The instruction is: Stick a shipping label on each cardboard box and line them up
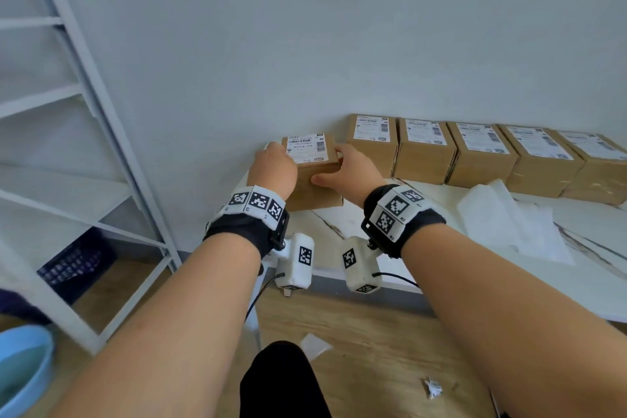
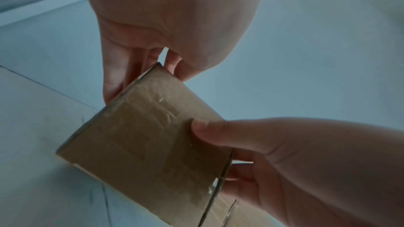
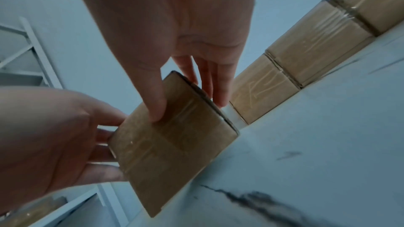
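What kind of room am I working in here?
Probably a small parcel packing room: labelled cardboard boxes lined against the wall on a white marble-look table, label backing sheets and a white metal shelf rack alongside.

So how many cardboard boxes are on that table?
6. One labelled brown cardboard box is held between the left hand and right hand; five more line the wall. Others may sit beyond the frame's right edge.
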### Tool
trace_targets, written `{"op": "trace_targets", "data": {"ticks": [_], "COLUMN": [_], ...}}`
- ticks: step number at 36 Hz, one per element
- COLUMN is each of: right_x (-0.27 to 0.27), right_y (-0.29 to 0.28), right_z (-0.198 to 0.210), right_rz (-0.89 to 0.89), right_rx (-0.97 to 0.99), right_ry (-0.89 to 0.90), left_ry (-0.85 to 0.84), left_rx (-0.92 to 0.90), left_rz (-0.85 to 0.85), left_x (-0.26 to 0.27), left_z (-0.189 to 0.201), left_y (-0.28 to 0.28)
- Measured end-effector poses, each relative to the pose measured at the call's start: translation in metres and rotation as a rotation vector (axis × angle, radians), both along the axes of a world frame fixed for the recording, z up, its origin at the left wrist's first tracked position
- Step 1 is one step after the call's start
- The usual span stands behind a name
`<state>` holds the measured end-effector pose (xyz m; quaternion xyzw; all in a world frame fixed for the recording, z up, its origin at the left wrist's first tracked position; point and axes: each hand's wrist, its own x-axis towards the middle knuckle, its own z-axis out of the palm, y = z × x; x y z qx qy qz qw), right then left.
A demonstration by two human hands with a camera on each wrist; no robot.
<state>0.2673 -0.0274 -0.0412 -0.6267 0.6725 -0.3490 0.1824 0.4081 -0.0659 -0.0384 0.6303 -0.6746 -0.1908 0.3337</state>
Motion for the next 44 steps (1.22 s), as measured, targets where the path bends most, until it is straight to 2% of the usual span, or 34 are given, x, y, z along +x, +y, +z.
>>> {"op": "trace_targets", "data": {"ticks": [5,9,17,26,33,44], "right_x": [-0.005,-0.013,-0.026,-0.041,-0.045,-0.043], "right_y": [-0.028,-0.048,-0.086,-0.113,-0.125,-0.106], "right_z": [-0.001,0.002,0.006,0.008,0.007,0.014], "right_rz": [-0.11,-0.157,-0.195,-0.176,-0.167,-0.111], "right_rx": [-0.011,-0.053,-0.057,-0.022,-0.037,0.03], "right_ry": [0.174,0.396,0.557,0.528,0.501,0.373], "left_ry": [0.023,-0.084,-0.108,-0.125,-0.043,-0.145], "left_rx": [0.052,0.066,-0.011,-0.108,-0.138,-0.03], "left_rz": [-0.078,-0.139,-0.129,-0.088,-0.038,-0.102], "left_x": [0.0,-0.006,-0.021,-0.033,-0.039,-0.044], "left_z": [0.004,0.002,-0.004,-0.005,-0.009,-0.002], "left_y": [-0.027,-0.045,-0.081,-0.119,-0.131,-0.108]}}
